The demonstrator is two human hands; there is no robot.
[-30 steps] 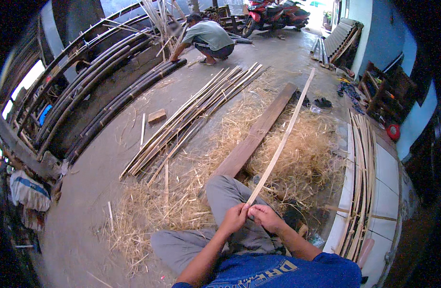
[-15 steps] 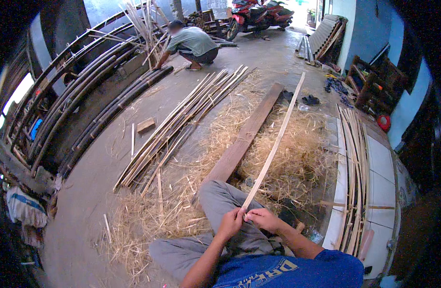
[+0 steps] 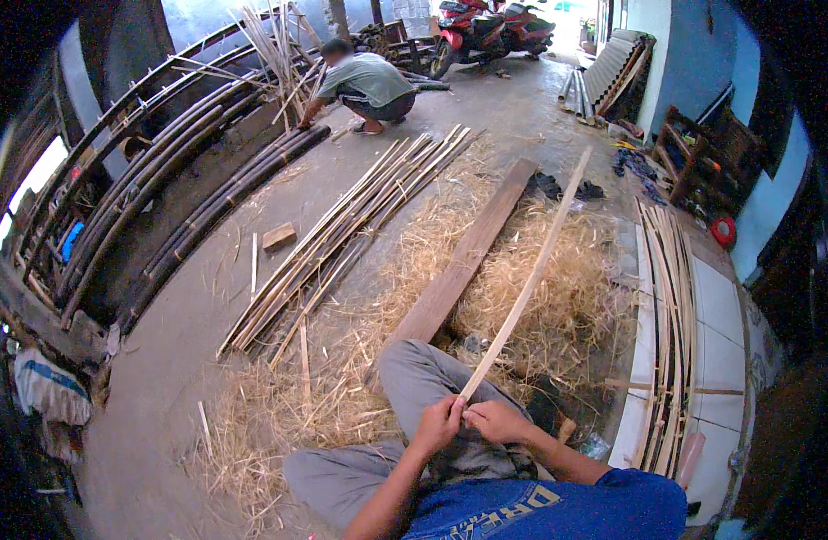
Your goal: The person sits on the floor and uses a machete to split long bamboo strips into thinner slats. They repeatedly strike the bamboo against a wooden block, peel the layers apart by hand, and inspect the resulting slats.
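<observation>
A long pale bamboo strip [image 3: 531, 281] slants up and away from my lap, its far end raised over the shavings. My left hand [image 3: 439, 425] is closed round its near end. Close beside it, my right hand [image 3: 497, 421] pinches the same end, the fingers curled and partly hidden. Whether anything else is in the right fingers cannot be made out. Beyond my bent knee, a brown wooden plank [image 3: 468, 256] stretches away to the left of the strip. Curly bamboo shavings [image 3: 558, 279] lie heaped around the plank and under the strip.
Left of the plank lies a bundle of split bamboo [image 3: 342, 243], near a small wood block [image 3: 279, 237]. More pale strips [image 3: 670, 333] rest on white tiles at right. Dark bamboo poles [image 3: 225, 220] line the left side. A person [image 3: 369, 85] squats beyond; red motorbikes [image 3: 490, 36] stand farther back.
The strip's far end has shifted slightly right and down in the picture, as has most of the scene. Both hands keep their hold on the near end.
</observation>
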